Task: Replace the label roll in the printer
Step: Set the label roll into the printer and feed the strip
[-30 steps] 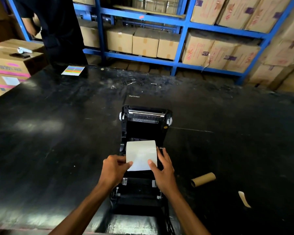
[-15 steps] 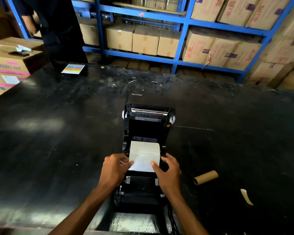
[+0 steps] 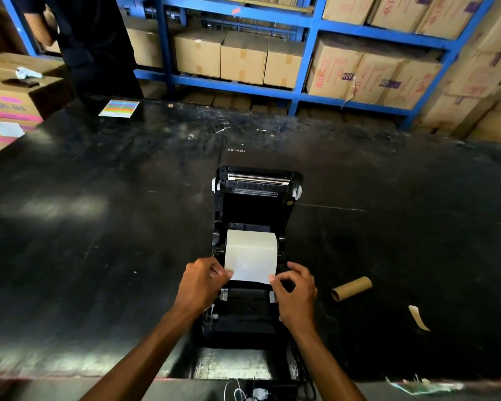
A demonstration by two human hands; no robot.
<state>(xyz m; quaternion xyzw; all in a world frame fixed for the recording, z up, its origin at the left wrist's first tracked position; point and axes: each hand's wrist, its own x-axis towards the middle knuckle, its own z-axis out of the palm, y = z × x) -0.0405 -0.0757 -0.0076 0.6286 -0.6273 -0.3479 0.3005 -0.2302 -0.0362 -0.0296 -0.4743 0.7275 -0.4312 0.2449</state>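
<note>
Step in hand: feeding the new roll's (image 3: pixel 251 250) free end forward. Roll sits in the bay of the printer (image 3: pixel 255 256), lid flipped open behind it. Left hand (image 3: pixel 203 285) pinches the paper's left front corner, right hand (image 3: pixel 294 293) pinches the right one; both closed on the sheet. Next likely: draw the end flat over the roller in front of the roll, then close the lid. Paper white, blank, smooth. Bare core (image 3: pixel 351 288) lies on the surface (image 3: pixel 99 227), right of the printer.

Warehouse, probably, blue racking (image 3: pixel 301 96), stacked cartons (image 3: pixel 243 57)
</note>
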